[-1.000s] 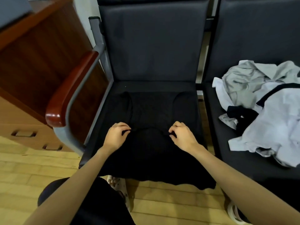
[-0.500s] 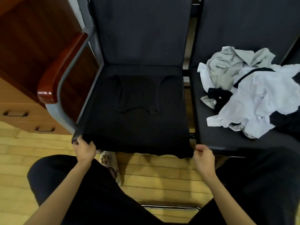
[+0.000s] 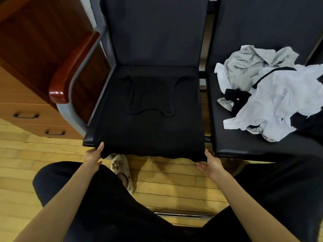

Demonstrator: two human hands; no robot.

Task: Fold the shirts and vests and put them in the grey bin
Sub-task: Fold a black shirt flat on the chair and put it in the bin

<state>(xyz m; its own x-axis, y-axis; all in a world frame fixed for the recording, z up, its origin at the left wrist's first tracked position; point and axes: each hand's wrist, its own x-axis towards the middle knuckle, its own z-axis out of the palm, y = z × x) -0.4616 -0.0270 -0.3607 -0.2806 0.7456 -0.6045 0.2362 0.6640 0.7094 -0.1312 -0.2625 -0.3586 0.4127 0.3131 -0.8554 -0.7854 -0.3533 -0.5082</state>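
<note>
Gripping the hem corners, your left hand [image 3: 92,155] and right hand [image 3: 210,163] are each holding the black vest [image 3: 150,119] lying flat just beyond them. Keep both corners level while you're folding; unfolded pile [image 3: 272,95] waiting far right.

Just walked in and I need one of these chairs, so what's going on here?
A person is folding laundry on the chairs. A black vest lies spread flat on the left chair seat, straps toward the backrest. The left hand and right hand are at its two bottom corners, at the seat's front edge, thumbs on the hem; whether they grip it is unclear. A crumpled pile of white, grey and black clothes waits on the right chair. No grey bin is in view.
</note>
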